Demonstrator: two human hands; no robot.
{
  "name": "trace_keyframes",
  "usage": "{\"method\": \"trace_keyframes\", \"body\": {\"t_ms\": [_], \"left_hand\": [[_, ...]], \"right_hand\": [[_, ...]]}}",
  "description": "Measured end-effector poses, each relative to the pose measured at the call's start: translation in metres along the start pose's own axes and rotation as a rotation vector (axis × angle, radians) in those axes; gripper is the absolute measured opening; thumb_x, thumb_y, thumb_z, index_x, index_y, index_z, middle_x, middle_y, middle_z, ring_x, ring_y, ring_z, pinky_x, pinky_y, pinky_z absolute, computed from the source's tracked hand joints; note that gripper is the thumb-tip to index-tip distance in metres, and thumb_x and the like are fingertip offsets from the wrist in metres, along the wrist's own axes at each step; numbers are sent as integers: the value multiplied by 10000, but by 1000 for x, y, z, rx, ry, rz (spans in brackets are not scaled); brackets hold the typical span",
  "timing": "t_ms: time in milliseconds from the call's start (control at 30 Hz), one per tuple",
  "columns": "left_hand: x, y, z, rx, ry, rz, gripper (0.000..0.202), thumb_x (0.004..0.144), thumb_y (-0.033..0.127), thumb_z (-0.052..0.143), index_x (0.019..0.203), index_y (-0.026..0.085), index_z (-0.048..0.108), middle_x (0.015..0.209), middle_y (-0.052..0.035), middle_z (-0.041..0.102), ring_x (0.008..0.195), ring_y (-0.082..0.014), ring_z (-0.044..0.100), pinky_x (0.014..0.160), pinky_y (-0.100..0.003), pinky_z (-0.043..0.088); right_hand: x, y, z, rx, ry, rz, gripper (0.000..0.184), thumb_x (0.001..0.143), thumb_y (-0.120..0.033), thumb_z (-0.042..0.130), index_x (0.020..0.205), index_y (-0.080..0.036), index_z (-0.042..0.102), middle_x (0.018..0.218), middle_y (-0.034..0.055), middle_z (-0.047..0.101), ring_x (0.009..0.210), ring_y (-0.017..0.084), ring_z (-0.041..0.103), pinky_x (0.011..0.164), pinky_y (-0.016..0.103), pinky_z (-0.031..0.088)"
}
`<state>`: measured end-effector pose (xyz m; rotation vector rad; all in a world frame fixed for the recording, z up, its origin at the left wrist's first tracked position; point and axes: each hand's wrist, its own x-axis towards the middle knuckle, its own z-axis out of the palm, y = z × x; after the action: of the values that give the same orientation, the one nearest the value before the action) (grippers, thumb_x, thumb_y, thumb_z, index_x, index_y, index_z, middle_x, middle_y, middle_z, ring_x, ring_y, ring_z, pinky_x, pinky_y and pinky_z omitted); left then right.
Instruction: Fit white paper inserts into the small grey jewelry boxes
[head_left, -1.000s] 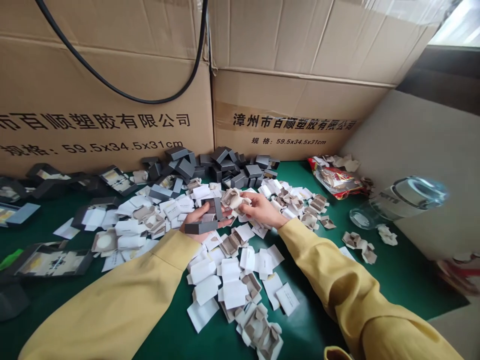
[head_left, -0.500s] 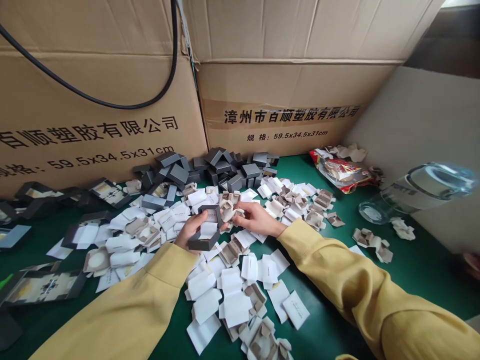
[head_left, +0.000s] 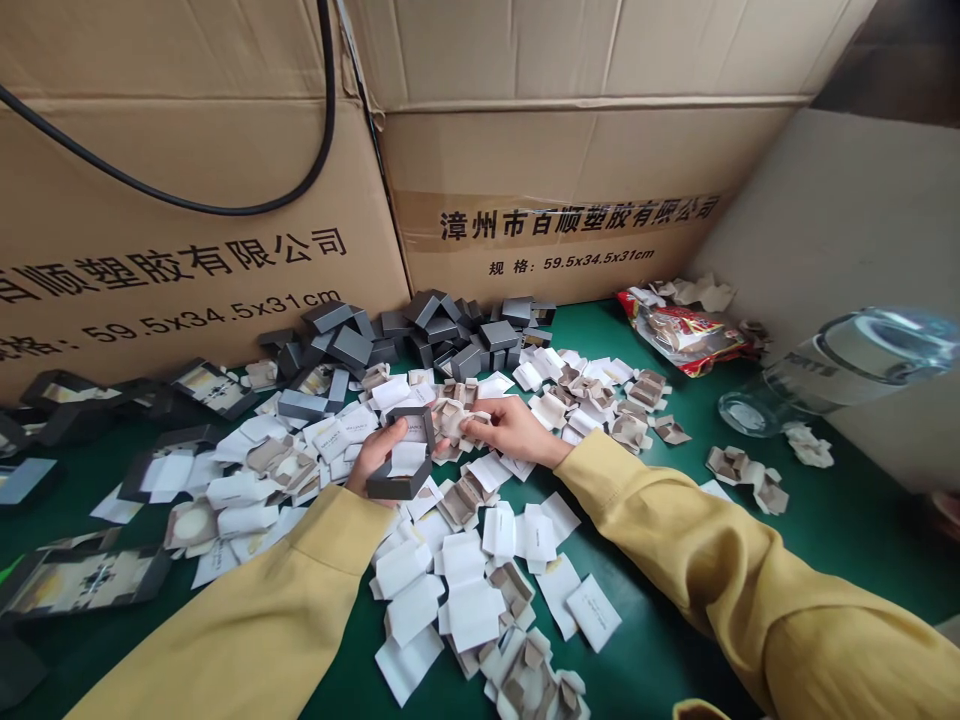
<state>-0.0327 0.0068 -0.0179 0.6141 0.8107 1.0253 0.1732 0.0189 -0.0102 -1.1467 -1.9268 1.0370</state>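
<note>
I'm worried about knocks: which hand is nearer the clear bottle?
Right. The right hand, holding a cardboard insert, is left of the clear bottle; the left hand, holding an open black box, is farther left.

Black cable [head_left: 328, 90], red packet [head_left: 686, 335] near clear bottle [head_left: 825, 368]

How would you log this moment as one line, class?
Left hand: holds dark frame | right hand: pinches folded paperboard | surface: green table
</note>
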Motion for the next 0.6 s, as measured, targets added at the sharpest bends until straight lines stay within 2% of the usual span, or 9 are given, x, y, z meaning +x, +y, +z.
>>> {"method": "trace_keyframes", "body": {"t_ms": [67,167,233,300,400,467,600], "left_hand": [[-1,0,1,-3,19,5,335,741,323,586,1029,156,619,1067,-95,647,1075,-304,555,832,-418,520],[-1,0,3,3,73,7,323,723,296,609,1005,139,630,991,-99,671,1032,-295,582,823,-389,524],[-1,0,4,-11,106,10,294,719,297,617,963,134,641,942,-91,680,998,-284,600,846,-379,515],[0,0,5,-42,122,37,251,734,305,605,921,142,643,934,-81,679,1005,-272,595,888,-386,497],[0,1,5,-76,124,96,202,754,306,585,894,169,636,963,-62,670,1063,-261,560,930,-403,473],[-1,2,4,-64,113,83,208,752,313,586,895,170,637,979,-65,664,1078,-269,549,932,-405,471],[-5,4,3,-24,72,37,254,729,330,609,903,151,650,993,-76,662,1048,-282,569,916,-378,474]], "right_hand": [[0,-1,0,-5,7,10,298,800,-394,502,662,-140,576,621,-26,504,573,82,415,522,200,320],[0,-5,-2,-2,-1,-17,258,792,-383,526,802,-143,619,722,-7,565,620,88,445,554,203,350],[0,-7,-4,25,-39,-46,282,793,-400,533,892,-148,615,777,4,583,646,92,465,569,204,367],[-1,-7,-6,107,-122,-43,327,819,-448,490,899,-149,596,775,11,584,652,97,494,566,206,388],[0,-6,-8,305,-234,51,429,854,-539,367,886,-154,554,725,22,593,651,116,549,559,219,432],[1,-4,-9,402,-246,132,477,851,-580,328,883,-155,542,700,30,606,647,125,570,559,228,449],[3,-1,-10,446,-303,122,405,818,-537,461,918,-157,560,781,29,615,694,112,580,614,218,455]]}}
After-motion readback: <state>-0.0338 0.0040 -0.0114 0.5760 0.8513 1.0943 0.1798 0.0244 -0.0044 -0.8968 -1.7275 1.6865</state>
